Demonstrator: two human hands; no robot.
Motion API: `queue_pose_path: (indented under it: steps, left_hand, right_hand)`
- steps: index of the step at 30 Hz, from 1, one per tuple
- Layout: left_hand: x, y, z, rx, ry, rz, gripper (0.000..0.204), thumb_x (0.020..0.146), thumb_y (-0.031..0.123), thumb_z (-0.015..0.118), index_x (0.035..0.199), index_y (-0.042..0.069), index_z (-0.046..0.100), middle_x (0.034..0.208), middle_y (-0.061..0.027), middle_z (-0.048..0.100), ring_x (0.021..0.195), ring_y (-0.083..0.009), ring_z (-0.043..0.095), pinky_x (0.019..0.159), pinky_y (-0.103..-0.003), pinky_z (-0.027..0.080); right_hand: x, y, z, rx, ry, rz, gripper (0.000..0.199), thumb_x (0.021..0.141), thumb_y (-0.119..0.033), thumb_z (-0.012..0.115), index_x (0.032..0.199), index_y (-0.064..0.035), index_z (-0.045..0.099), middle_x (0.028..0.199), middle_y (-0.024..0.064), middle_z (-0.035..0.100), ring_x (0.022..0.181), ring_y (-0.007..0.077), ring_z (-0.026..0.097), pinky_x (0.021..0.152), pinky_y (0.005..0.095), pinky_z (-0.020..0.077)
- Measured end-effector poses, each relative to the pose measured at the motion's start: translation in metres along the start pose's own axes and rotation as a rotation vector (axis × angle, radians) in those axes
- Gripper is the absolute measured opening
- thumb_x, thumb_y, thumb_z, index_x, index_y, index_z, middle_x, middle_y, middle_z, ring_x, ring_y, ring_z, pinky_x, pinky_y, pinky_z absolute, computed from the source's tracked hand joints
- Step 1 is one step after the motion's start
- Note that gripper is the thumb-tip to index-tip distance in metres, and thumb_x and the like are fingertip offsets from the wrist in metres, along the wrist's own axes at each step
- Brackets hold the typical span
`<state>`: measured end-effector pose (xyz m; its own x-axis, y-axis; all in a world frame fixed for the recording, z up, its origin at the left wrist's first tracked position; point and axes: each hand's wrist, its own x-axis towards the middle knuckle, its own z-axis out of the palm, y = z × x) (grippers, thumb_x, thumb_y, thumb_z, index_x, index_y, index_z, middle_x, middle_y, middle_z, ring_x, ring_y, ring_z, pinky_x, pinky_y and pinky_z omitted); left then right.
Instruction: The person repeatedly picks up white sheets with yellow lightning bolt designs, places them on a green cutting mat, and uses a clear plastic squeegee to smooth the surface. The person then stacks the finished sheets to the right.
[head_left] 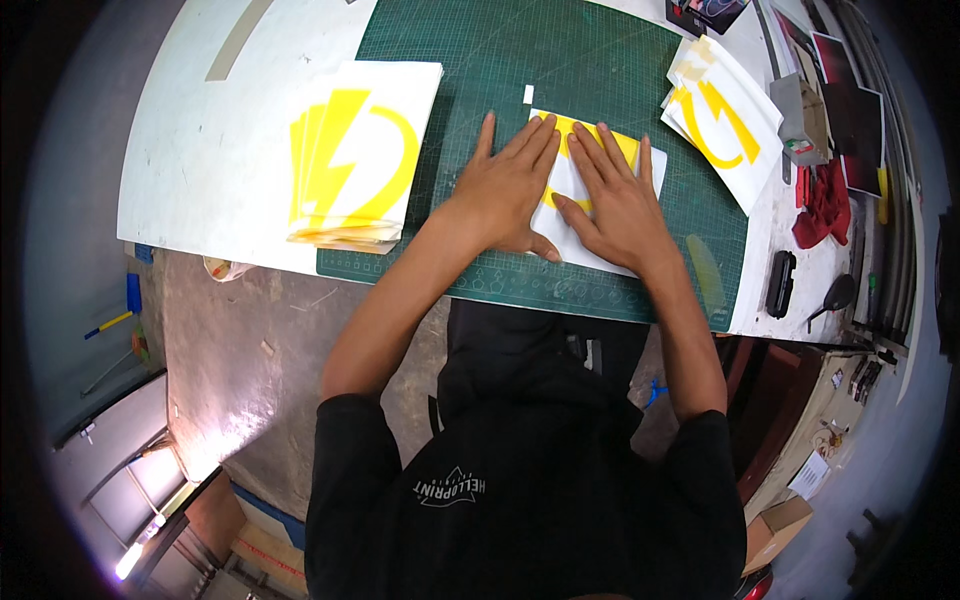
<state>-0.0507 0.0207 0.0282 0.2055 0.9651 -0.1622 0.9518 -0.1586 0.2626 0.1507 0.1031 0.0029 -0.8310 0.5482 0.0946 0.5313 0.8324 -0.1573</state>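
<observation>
Flat on a green cutting mat lies a white sheet with yellow print, mostly covered by my hands. My left hand rests on its left side, fingers stretched out and thumb pointing toward the near edge. Over its right part my right hand lies flat with the fingers spread. Neither hand grips anything. To the left, a stack of white sheets with yellow lightning-bolt prints straddles the mat's edge. Another pile of such sheets lies askew at the right.
Beneath the mat is a white table. A small white scrap lies beyond my left hand. Along the right side are a grey box, a red cloth and a black case. A grey strip lies far left.
</observation>
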Motion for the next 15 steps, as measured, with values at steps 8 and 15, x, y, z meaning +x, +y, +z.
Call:
queue_pose_path:
  steps: [8, 15]
  left_hand:
    - [0.014, -0.004, -0.006, 0.037, -0.048, -0.050, 0.175, 0.034, 0.081, 0.091, 0.166, -0.005, 0.015, 0.176, -0.0221, 0.014, 0.164, -0.0334, 0.015, 0.131, -0.061, 0.007]
    - [0.018, 0.001, -0.007, 0.062, -0.074, -0.066, 0.178, 0.030, 0.079, 0.092, 0.167, -0.004, 0.014, 0.177, -0.0204, 0.012, 0.164, -0.0314, 0.013, 0.131, -0.064, 0.006]
  right_hand:
    - [-0.002, 0.019, 0.008, 0.074, 0.056, 0.045, 0.067, 0.106, -0.041, 0.051, 0.157, 0.0026, 0.044, 0.168, 0.0186, 0.038, 0.158, 0.0360, 0.033, 0.129, 0.0633, 0.0140]
    - [-0.058, -0.028, -0.014, -0.077, 0.046, 0.256, 0.071, 0.106, -0.038, 0.055, 0.159, 0.0054, 0.039, 0.166, 0.0235, 0.039, 0.158, 0.0359, 0.031, 0.128, 0.0654, 0.0107]
